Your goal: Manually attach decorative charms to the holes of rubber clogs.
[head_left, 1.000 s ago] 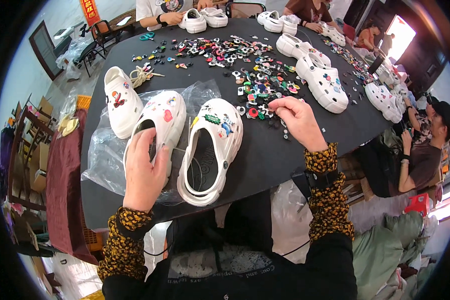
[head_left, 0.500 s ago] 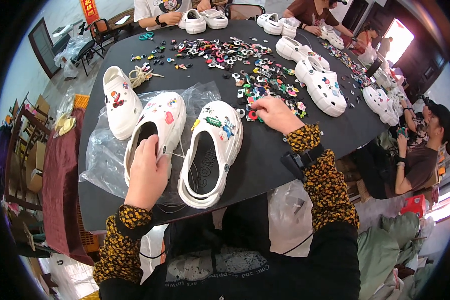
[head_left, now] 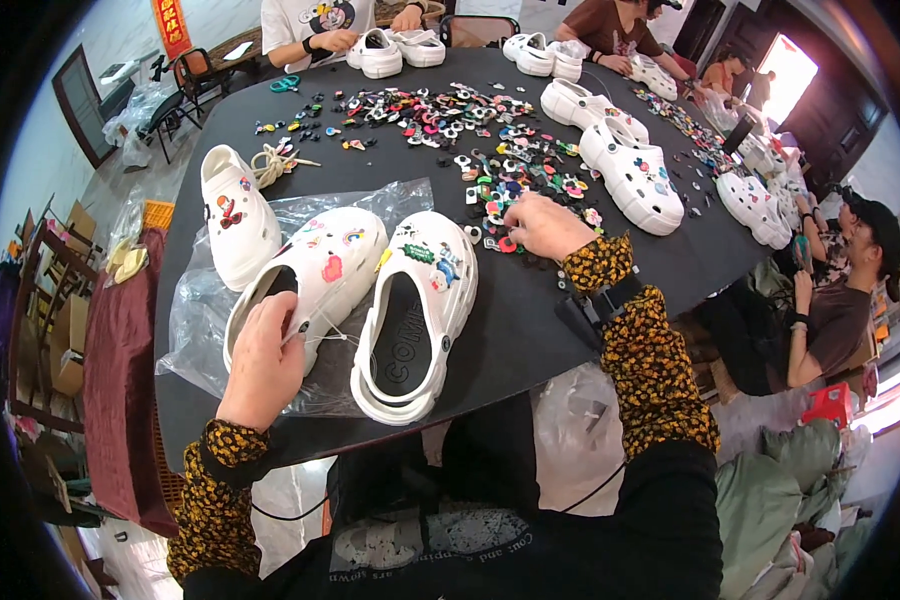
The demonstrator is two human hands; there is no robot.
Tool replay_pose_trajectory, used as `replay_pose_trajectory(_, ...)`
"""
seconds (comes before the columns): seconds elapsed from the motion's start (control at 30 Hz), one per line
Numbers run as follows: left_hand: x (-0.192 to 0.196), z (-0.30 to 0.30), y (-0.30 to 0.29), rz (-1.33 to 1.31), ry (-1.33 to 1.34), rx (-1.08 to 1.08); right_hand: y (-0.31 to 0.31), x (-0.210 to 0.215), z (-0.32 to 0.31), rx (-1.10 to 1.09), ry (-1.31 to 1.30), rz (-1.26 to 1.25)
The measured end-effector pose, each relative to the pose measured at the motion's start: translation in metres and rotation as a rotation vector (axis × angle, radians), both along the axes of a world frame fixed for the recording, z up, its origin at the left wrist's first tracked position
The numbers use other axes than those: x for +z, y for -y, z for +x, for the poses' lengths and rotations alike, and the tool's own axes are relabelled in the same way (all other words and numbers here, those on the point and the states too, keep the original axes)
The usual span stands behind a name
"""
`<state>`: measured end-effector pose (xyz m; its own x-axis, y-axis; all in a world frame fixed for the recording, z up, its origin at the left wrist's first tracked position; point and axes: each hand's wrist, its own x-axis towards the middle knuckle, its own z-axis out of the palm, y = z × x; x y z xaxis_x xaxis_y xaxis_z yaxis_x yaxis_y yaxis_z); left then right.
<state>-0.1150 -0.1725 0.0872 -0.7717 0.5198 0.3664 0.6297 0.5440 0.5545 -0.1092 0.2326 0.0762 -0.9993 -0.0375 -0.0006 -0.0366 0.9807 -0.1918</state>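
My left hand (head_left: 267,355) grips the opening's side of a white clog (head_left: 345,245), with the fingers inside it and the thumb outside. Colourful charms, one of them a pink heart, sit on that clog's toe. To its right lies a second decorated white clog (head_left: 440,265), a thin clear loop between the two. Another white clog (head_left: 238,225) stands at the left, with a red bow-like charm on it. My right hand (head_left: 550,228) reaches into the near edge of a pile of loose shoe charms (head_left: 530,165), fingers curled down by a red charm; what they pinch is hidden.
Clear plastic bags (head_left: 195,325) lie under the left clogs. Beyond are a bundle of cord (head_left: 275,165), teal-handled scissors (head_left: 285,84) and a white clog pair (head_left: 635,180) right of the charms. Other people work around the black table (head_left: 530,335).
My left hand has swung the held clog's heel to the left, so its toe now points more to the right. My right hand stays at the charms, its fingertips shifted slightly. The view has tilted a little.
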Motion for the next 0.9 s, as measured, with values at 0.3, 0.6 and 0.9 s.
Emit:
replay_pose_trajectory(0.3,-0.012,-0.009,0.0,0.091,0.145,0.058,-0.009,-0.016,-0.042,0.064,-0.147,-0.02)
replay_pose_trajectory(0.6,-0.015,-0.011,0.003,0.14,0.157,0.037,-0.01,-0.02,-0.032,-0.002,-0.192,-0.002)
replay_pose_trajectory(0.9,-0.014,-0.01,0.001,0.142,0.196,0.043,-0.004,-0.023,-0.028,-0.013,-0.497,0.055)
